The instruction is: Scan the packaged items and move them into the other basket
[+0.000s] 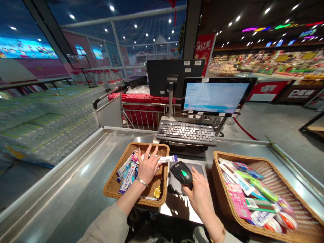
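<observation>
My left hand reaches palm down into a wicker basket, its fingers spread over a long white box. That narrow box has a blue end and sticks out over the basket's right rim. Under and beside the hand lie toothpaste boxes in white and blue, plus a small yellow item. My right hand is wrapped around the handle of a black barcode scanner with a green lit mark. The scanner's head points left, just right of the basket.
A second wicker basket on the right holds packaged goods, including a pink pack. Behind the hands stand a keyboard and a lit screen. The metal counter has a raised edge; shopping carts stand beyond it.
</observation>
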`<control>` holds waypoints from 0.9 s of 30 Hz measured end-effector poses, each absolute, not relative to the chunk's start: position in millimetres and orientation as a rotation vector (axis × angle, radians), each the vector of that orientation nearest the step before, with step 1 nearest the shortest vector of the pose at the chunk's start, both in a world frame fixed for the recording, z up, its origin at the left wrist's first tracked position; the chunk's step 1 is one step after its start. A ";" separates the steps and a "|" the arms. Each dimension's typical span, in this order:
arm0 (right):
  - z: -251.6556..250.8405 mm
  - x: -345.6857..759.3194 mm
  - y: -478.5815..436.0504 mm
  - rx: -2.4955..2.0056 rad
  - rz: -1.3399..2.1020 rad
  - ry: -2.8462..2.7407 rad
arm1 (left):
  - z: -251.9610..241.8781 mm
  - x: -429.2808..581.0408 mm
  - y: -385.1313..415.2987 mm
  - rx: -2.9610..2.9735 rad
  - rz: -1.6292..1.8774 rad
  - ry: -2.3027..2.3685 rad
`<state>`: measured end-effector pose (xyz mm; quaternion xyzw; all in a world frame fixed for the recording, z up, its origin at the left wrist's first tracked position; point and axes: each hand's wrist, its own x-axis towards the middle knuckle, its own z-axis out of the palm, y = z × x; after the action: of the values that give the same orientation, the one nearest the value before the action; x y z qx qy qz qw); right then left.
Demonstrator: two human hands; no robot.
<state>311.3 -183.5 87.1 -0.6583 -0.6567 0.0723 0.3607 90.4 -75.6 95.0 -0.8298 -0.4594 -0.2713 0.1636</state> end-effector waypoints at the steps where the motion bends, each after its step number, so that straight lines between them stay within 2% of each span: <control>1: 87.3 311.5 -183.2 -1.700 0.189 -1.696 | 95.2 90.8 -75.1 -2.367 -0.774 -1.310; 15: 82.6 334.1 -177.7 -1.726 0.186 -1.583 | 99.0 111.0 -64.6 -2.401 -0.817 -1.235; 27: 75.1 377.5 -185.9 -1.826 0.014 -1.379 | 104.5 151.4 -54.3 -2.490 -0.813 -1.051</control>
<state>377.5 -185.9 75.1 -0.7264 -0.5487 0.0057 0.4138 151.4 -54.3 104.5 -0.8710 -0.3678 -0.2844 0.1587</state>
